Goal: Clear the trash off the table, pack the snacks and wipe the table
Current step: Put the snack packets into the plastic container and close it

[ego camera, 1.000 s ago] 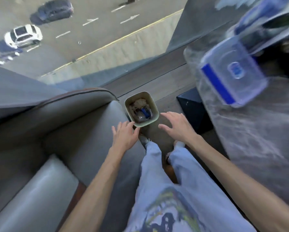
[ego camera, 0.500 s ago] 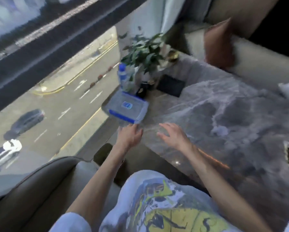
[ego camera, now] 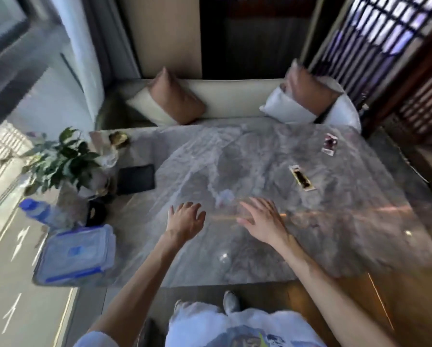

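Note:
A grey marble table (ego camera: pixel 335 221) fills the view in front of me. My left hand (ego camera: pixel 186 217) and my right hand (ego camera: pixel 262 219) hover over its near middle, both empty with fingers spread. Just beyond them lies a small crumpled clear wrapper (ego camera: pixel 225 196). Two snack packets lie further right: a long dark one (ego camera: pixel 302 181) and a small purple one (ego camera: pixel 329 144) near the far edge. A clear lidded box with blue clips (ego camera: pixel 75 254) sits at the table's near left corner.
A leafy plant (ego camera: pixel 59 159), a blue-capped water bottle (ego camera: pixel 40 212) and a black flat item (ego camera: pixel 136 179) stand along the left side by the window. A cream sofa with cushions (ego camera: pixel 222 98) runs behind the table. My legs and shoes (ego camera: pixel 231 301) are below.
My view has swung up from the bin on the floor to the whole tabletop. Both hands have risen from beside the bin and now hover over the table.

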Tool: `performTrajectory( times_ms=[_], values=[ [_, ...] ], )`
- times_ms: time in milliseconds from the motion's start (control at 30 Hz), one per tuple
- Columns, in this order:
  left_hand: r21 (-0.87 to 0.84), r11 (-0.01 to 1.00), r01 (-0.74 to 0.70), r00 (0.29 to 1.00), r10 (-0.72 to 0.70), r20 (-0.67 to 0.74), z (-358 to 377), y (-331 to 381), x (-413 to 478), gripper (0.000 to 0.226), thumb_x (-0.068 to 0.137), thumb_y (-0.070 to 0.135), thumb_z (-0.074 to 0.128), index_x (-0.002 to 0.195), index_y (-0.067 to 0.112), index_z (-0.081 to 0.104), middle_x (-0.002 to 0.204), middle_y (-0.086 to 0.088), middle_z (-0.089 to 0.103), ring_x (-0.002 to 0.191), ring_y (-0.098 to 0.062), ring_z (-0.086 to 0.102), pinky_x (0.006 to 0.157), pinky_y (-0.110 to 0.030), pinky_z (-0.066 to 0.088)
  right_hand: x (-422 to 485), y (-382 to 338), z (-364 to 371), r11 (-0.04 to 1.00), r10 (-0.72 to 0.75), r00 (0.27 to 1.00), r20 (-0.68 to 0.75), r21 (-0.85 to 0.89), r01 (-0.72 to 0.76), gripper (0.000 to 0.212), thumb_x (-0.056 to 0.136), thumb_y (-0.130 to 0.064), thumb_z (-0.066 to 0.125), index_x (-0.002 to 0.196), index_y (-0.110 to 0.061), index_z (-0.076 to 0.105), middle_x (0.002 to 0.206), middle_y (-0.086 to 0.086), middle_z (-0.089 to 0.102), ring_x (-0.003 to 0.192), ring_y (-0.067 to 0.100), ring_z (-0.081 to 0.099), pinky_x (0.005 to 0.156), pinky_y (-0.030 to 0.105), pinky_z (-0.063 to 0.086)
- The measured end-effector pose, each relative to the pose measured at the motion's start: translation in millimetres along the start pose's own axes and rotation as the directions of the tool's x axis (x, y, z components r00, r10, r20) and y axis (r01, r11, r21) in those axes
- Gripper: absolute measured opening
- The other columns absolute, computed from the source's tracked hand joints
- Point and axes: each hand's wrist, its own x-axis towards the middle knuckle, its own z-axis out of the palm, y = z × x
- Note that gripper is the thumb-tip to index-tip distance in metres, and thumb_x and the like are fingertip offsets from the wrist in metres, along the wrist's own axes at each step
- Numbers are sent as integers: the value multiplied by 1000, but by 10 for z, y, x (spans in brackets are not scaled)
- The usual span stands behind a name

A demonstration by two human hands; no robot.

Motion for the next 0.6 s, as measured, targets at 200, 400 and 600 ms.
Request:
performTrajectory(
  times_ms=[200,400,600],
  values=[
    [0,997,-77,997,77,16,-91,-61,122,45,95,45,37,134,27,50,141,2,51,131,-24,46,113,-48,21,-2,-53,-8,998,50,999,-14,43,-50,73,82,-67,27,138,-24,47,141,1,47,131,24,42,107,39,32],
    [20,996,-81,996,80,45,-162,-450,134,46,96,45,36,136,25,50,141,2,52,130,-24,48,112,-49,26,125,-361,33,986,113,993,-20,127,-109,58,93,-51,47,143,-22,41,146,4,43,136,23,36,109,34,25],
    [33,997,-71,996,70,47,-234,-813,177,45,96,45,36,135,26,50,141,1,52,129,-23,49,111,-48,27,246,-643,142,966,127,991,-37,230,-116,56,92,-50,51,139,-18,48,142,0,48,132,21,42,109,33,30]
  ],
)
